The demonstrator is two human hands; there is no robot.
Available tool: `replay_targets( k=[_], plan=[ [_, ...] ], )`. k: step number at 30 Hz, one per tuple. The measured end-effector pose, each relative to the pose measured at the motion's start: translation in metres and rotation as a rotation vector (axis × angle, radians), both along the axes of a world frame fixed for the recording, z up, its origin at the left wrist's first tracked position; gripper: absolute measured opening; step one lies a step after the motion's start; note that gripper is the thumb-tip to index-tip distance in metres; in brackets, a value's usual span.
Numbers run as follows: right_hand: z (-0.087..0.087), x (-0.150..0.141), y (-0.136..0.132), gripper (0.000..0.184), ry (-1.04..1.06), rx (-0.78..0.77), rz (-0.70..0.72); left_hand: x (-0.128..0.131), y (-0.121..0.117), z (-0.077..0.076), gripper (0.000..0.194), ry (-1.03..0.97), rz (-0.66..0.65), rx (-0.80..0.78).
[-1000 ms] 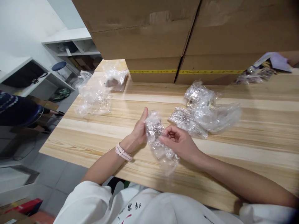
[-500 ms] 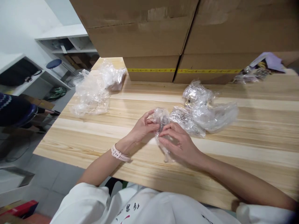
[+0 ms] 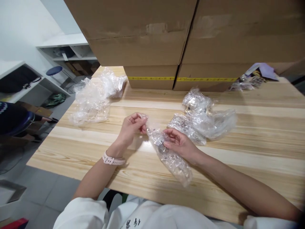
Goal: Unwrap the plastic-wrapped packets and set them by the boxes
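A long, crinkled clear plastic bag (image 3: 175, 163) stretches between my hands, slanting down toward the table's front edge. A small dark item shows through its film near my right fingers; its kind I cannot make out. My left hand (image 3: 134, 125) pinches the bag's upper left end between thumb and fingers. Lower down, my right hand (image 3: 178, 143) grips the bag's side around the dark item. Just beyond the right hand lie several clear plastic-wrapped packets (image 3: 188, 127), with metallic-looking contents dimly visible.
Crumpled clear plastic bags (image 3: 91, 98) are heaped at the table's left. Large cardboard boxes (image 3: 152, 47) with yellow tape stand along the back. At the far right lie more small bagged items (image 3: 247, 81). A blue stool (image 3: 54, 70) stands on the floor beyond the left edge.
My left hand has moved left, drawing the bag's upper end away from my right hand. The bag, bunched up before, now lies stretched out lengthwise. The view has shifted slightly.
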State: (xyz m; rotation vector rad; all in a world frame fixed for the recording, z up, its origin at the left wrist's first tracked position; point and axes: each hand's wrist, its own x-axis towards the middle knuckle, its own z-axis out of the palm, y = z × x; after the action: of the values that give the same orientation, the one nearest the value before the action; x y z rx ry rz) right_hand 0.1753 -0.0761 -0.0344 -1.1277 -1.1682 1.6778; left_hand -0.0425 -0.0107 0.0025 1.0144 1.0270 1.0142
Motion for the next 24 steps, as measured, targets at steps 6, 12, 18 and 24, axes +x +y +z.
replay_targets(
  k=[6, 12, 18, 24],
  plan=[
    [-0.010, -0.004, 0.000, 0.042, -0.034, 0.011, -0.159, -0.007, 0.012, 0.004, 0.030, 0.048, 0.318, 0.147],
    [-0.010, -0.013, -0.011, 0.041, -0.143, 0.164, -0.178, 0.007, -0.011, 0.006, 0.026, 0.157, -0.072, 0.060],
    [-0.002, -0.013, -0.016, 0.024, -0.215, 0.348, -0.025, 0.022, -0.025, -0.009, 0.042, 0.085, -0.300, -0.150],
    [-0.011, -0.013, -0.013, 0.028, -0.147, 0.221, -0.095, 0.015, -0.015, -0.022, 0.047, -0.109, -0.318, -0.265]
  ],
)
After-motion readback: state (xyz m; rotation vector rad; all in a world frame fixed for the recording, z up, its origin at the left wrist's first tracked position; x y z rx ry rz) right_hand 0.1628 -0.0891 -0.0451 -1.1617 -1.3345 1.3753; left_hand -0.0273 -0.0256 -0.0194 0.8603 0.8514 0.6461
